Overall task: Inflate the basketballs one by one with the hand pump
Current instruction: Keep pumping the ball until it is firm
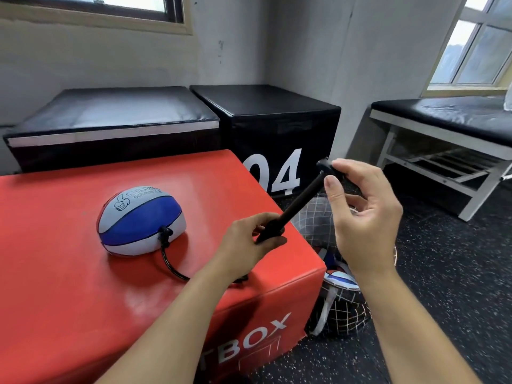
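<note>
A flattened blue, white and red basketball (140, 221) lies on the red box (69, 286). A black hose (173, 268) is plugged into the ball's valve and curves back under my left wrist. My left hand (249, 245) is closed around the black pump barrel (273, 230) near the box's right edge. The pump rod (303, 199) stretches up and right, fully drawn out. My right hand (360, 209) holds the pump handle (328, 166) between thumb and fingertips, its other fingers loosely spread.
A net bag (340, 295) with more deflated balls sits on the dark speckled floor right of the red box. Two black padded boxes (277, 120) stand behind it against the wall. A black-topped bench (448, 134) with a white frame stands at the right.
</note>
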Action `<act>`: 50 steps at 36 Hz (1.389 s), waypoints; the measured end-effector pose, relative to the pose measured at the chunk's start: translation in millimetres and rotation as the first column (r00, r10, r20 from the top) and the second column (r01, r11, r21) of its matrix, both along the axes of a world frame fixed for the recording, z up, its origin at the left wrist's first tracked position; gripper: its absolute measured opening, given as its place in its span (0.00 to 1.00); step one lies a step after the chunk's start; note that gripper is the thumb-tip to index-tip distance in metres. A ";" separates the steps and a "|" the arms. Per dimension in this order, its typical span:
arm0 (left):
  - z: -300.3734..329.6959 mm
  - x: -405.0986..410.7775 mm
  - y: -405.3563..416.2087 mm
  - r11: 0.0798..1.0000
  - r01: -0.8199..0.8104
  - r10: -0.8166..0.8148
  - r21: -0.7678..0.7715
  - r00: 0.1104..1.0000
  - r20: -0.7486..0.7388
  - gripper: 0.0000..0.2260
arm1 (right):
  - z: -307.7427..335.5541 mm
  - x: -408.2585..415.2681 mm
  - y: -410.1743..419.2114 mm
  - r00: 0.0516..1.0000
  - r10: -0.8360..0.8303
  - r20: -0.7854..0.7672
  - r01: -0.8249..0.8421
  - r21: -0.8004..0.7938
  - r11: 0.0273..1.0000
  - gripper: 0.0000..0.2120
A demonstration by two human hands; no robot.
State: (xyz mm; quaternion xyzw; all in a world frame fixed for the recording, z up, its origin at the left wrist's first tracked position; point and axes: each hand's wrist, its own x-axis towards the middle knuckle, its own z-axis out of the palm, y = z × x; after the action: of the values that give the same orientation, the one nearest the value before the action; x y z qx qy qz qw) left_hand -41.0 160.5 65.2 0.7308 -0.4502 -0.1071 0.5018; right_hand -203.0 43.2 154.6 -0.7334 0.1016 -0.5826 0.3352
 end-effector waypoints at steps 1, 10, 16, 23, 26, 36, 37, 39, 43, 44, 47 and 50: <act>0.4 0.7 1.4 1.000 -0.007 0.007 -0.007 1.000 0.004 0.15 | -0.1 1.7 0.8 1.000 0.004 -0.010 -0.004 -0.019 1.000 0.10; 2.1 10.5 17.7 0.996 -0.055 0.053 -0.068 0.998 -0.030 0.38 | -16.0 20.8 3.0 0.993 0.069 -0.096 -0.069 0.001 0.998 0.09; 0.1 11.0 15.7 0.996 -0.051 0.049 -0.071 0.998 -0.026 0.33 | -32.0 35.0 11.2 0.977 0.120 -0.176 -0.119 0.015 0.993 0.08; -1.0 8.0 12.5 0.995 -0.034 0.033 -0.095 0.999 -0.019 0.32 | -53.0 42.5 13.8 0.938 0.191 -0.290 -0.183 0.058 0.982 0.07; -1.4 5.9 11.5 0.992 -0.019 0.017 -0.126 1.000 -0.015 0.26 | -59.0 45.5 13.4 0.923 0.208 -0.324 -0.195 0.073 0.978 0.08; -5.0 2.6 6.7 0.992 -0.047 0.047 -0.114 0.999 -0.010 0.13 | -54.6 38.6 4.1 0.917 0.080 -0.390 -0.118 -0.074 0.990 0.10; -5.0 2.2 5.9 0.993 -0.044 0.044 -0.106 0.999 -0.007 0.13 | -52.4 36.2 2.8 0.922 0.083 -0.379 -0.120 -0.074 0.990 0.10; -5.0 1.2 4.0 0.996 -0.037 0.037 -0.079 0.999 -0.002 0.14 | -43.5 29.8 1.8 0.944 0.090 -0.316 -0.116 -0.064 0.991 0.09; -3.6 -1.2 0.3 0.999 -0.015 0.015 -0.028 1.000 0.001 0.14 | -15.5 13.3 -3.5 0.993 0.065 -0.099 -0.062 0.027 0.998 0.10; -3.3 -1.5 -0.6 1.000 -0.007 0.007 -0.017 1.000 0.008 0.14 | -10.3 8.8 -7.2 0.997 0.051 -0.052 -0.049 0.048 0.998 0.10; -2.2 -3.4 -3.4 1.000 0.021 -0.021 0.004 1.000 0.019 0.14 | -2.0 -2.3 -18.9 1.000 0.007 0.022 -0.009 0.104 0.995 0.10; -2.6 -4.1 -3.6 1.000 0.027 -0.027 -0.007 0.999 0.035 0.14 | -1.7 -2.5 -21.5 1.000 -0.014 -0.014 0.015 0.067 0.998 0.10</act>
State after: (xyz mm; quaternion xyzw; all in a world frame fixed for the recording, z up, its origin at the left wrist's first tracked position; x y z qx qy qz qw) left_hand -45.1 156.9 62.5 0.7244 -0.4691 -0.0996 0.4953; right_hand -205.5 21.7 152.9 -0.7248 0.1288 -0.5765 0.3546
